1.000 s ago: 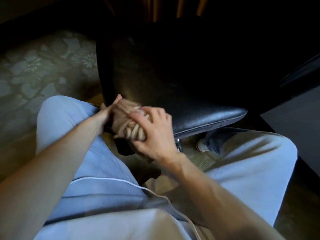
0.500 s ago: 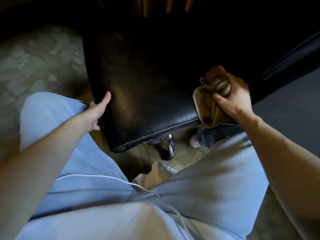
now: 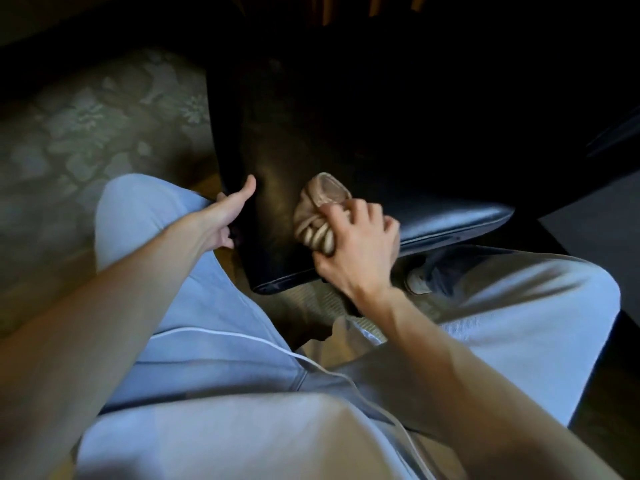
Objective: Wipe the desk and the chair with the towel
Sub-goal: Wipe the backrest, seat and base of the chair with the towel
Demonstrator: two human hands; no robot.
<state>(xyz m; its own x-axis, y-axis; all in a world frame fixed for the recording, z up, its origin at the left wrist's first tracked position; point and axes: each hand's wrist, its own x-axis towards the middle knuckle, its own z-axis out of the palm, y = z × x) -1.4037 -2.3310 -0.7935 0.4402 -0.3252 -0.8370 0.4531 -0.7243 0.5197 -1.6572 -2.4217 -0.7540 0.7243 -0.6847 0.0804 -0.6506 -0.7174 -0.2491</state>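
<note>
Seemingly midway: right hand [image 3: 356, 237] clutches bunched beige towel [image 3: 320, 209] on black leather chair seat [image 3: 450, 216], left hand [image 3: 225, 216] grips its edge; desk progress untellable.

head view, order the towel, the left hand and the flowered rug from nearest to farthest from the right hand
1. The towel, gripped in the right hand on the chair seat.
2. The left hand, holding the seat's left edge.
3. The flowered rug, on the floor at far left.

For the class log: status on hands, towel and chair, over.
Right hand grips bunched towel on chair seat. Left hand holds seat's left edge. No obstruction seen.
</note>
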